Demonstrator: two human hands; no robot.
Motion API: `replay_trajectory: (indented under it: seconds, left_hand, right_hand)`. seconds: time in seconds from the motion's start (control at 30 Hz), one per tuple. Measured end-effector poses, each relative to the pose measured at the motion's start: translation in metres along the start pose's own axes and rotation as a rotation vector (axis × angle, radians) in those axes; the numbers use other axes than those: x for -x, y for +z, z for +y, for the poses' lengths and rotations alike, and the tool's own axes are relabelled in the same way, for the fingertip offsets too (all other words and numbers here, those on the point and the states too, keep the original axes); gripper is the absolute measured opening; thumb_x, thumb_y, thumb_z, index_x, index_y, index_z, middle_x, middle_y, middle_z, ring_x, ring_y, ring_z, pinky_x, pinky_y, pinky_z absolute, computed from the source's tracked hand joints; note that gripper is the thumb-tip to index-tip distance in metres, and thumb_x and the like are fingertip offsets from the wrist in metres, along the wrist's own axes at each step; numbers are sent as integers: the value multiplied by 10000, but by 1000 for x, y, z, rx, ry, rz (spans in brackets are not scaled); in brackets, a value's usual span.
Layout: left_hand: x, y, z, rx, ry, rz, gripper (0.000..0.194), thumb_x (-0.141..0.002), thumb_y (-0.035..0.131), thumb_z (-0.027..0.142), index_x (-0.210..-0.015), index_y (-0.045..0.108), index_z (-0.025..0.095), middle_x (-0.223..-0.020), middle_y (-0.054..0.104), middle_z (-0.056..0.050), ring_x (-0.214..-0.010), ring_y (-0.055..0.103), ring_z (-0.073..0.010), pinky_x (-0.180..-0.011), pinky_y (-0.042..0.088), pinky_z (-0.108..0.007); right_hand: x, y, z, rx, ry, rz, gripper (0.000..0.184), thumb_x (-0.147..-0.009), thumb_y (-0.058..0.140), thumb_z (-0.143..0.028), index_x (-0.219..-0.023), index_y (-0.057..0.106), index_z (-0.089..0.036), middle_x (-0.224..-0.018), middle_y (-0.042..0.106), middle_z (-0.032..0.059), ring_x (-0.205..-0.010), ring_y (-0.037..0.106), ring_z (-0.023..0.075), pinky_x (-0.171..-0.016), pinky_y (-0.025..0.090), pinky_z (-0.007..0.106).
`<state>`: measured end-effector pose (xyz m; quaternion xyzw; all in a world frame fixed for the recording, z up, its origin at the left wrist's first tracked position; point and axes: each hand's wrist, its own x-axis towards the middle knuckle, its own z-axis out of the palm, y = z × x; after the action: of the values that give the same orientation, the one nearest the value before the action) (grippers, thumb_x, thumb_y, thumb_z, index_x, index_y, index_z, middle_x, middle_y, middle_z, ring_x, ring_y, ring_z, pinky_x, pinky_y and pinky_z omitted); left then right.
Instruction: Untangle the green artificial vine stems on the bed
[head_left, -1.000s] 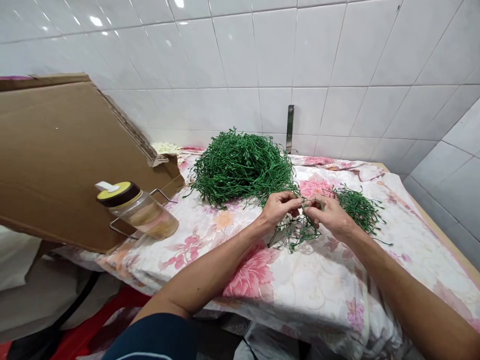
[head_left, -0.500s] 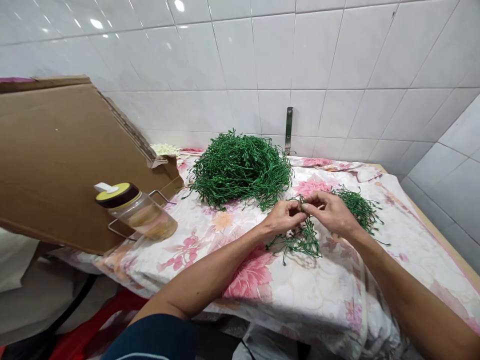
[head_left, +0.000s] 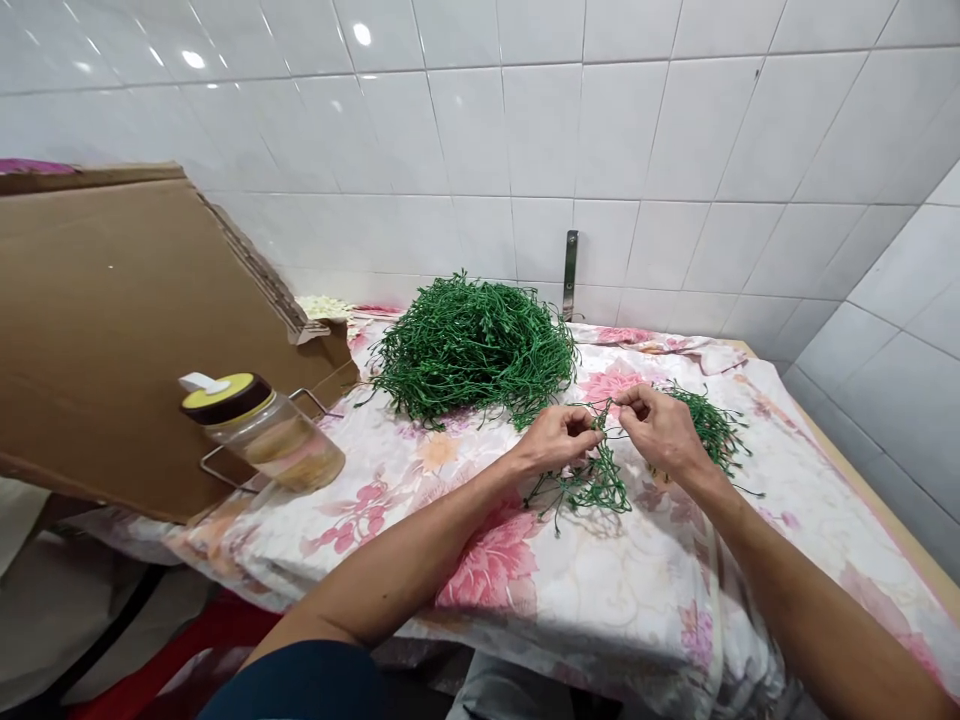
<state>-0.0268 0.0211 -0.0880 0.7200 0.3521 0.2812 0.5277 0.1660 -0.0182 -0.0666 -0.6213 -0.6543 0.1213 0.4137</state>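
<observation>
My left hand [head_left: 561,440] is pinching a small bunch of green budded stems [head_left: 604,484] between thumb and fingers, its loose ends spreading below over the floral tablecloth [head_left: 630,585]. My right hand [head_left: 660,430] is holding its thumb and fingertips narrow just beside the bunch, by a thin strand; whether they are gripping it, I cannot tell. The big green pile [head_left: 472,350] is lying behind my left hand, the smaller green heap [head_left: 711,428] beside my right one. I am judging that a firm left pinch and light, slow right fingertips are suiting these easily snagged stems best.
</observation>
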Motion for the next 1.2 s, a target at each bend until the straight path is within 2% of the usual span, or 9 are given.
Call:
replay_trajectory:
  seconds: [0.2, 0.3, 0.4, 0.57, 0.67, 0.77, 0.87, 1.0, 1.2]
  left_hand:
    - [1, -15, 9, -371, 162, 129, 225, -806, 652, 333, -662, 615, 165, -577, 552, 20, -558, 479, -111, -548, 334, -231]
    - [-2, -15, 6, -173, 75, 96, 221, -817, 647, 367, -737, 618, 163, -619, 604, 2, -577, 557, -131, -570, 400, -237]
    - [-5, -10, 3, 79, 2, -18, 324, -795, 693, 466, -785, 580, 162, -635, 634, -17, -575, 609, -155, -574, 469, -264]
    - [-1, -3, 6, 208, 24, -178, 497, -747, 740, 619, -794, 559, 159, -629, 596, 6, -546, 570, -125, -532, 457, -247]
    - [2, -1, 9, 218, 33, -210, 513, -739, 754, 625, -795, 556, 155, -647, 579, 16, -559, 561, -114, -540, 456, -242]
    - [3, -2, 10, 201, 41, -218, 491, -749, 764, 593, -775, 541, 156, -643, 570, 19, -566, 559, -107, -549, 441, -232]
    - [1, -7, 10, 201, 20, -217, 479, -758, 767, 572, -761, 518, 162, -617, 558, 25, -538, 540, -99, -540, 423, -227]
    - [-1, -15, 11, 200, 60, -166, 420, -790, 750, 521, -809, 570, 142, -622, 571, 11, -550, 553, -112, -564, 431, -242]
    - [5, -18, 20, -220, 233, 32, 200, -865, 652, 342, -849, 676, 144, -691, 608, -2, -624, 524, -115, -616, 394, -242]
  right_hand:
    - [-1, -11, -2, -7, -41, -13, 195, -819, 581, -244, -912, 748, -209, -741, 734, 22, -625, 636, 174, -668, 491, 305]
    - [0, -11, -3, -50, -118, -115, 186, -875, 592, -292, -943, 745, -212, -808, 752, 34, -699, 671, 185, -710, 516, 318]
    - [0, -9, -1, -119, -146, -107, 215, -898, 633, -380, -978, 718, -200, -930, 754, 73, -835, 693, 212, -750, 541, 335]
    - [0, -6, -3, -278, -155, -145, 367, -889, 673, -456, -1151, 677, -198, -1165, 716, 119, -1035, 677, 247, -850, 565, 367]
    - [0, -5, -7, -284, -143, -248, 262, -897, 651, -437, -986, 700, -195, -946, 732, 67, -843, 674, 206, -765, 546, 335]
    - [-1, -5, -8, -269, -84, -240, 258, -872, 668, -441, -812, 660, -191, -737, 658, 16, -668, 588, 163, -638, 482, 296]
    - [-2, -8, -5, -322, -33, -238, 276, -833, 717, -453, -839, 653, -184, -735, 640, 10, -648, 565, 153, -588, 453, 278]
    - [-3, -18, -3, -470, 10, -357, 322, -833, 742, -487, -896, 654, -184, -733, 639, 4, -622, 577, 146, -556, 458, 273]
    - [-3, -21, -10, -503, 59, -117, 322, -804, 788, -486, -839, 689, -181, -645, 622, 0, -543, 556, 139, -510, 453, 284]
